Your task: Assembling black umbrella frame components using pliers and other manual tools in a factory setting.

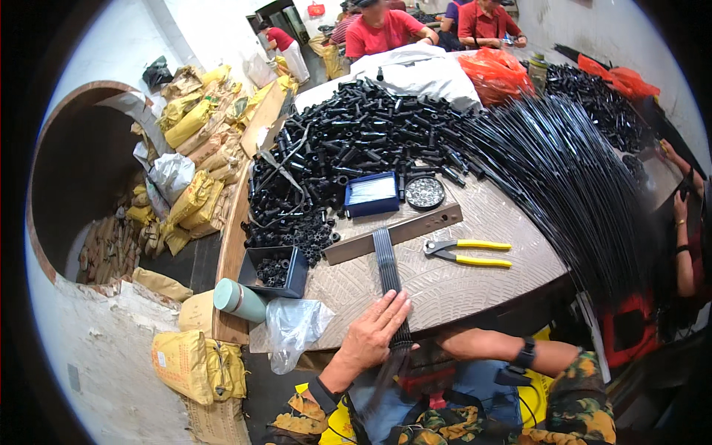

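A bundle of thin black rods [386, 259] lies side by side, its far end on a flat metal bar [415, 232] and its near end running past the table's front edge. My left hand [377, 326] is closed over this bundle near that edge, fingers long and pressed together across the rods. From the right, my right forearm [482, 343] reaches in under the table's edge; the edge hides the fingers of my right hand. Yellow-handled pincers [471, 252] lie right of the rods. Beyond the bar sit a blue box [371, 194] of thin pale pieces and a round tin [425, 193] of small metal parts.
Black tubular parts [356, 133] are heaped at the back. Long black rods [564, 170] fan along the right. A dark bin [274, 270], green bottle [239, 300] and clear plastic bag [295, 330] stand at the left edge. Yellow sacks [196, 204] pile beyond. Co-workers [382, 33] sit opposite.
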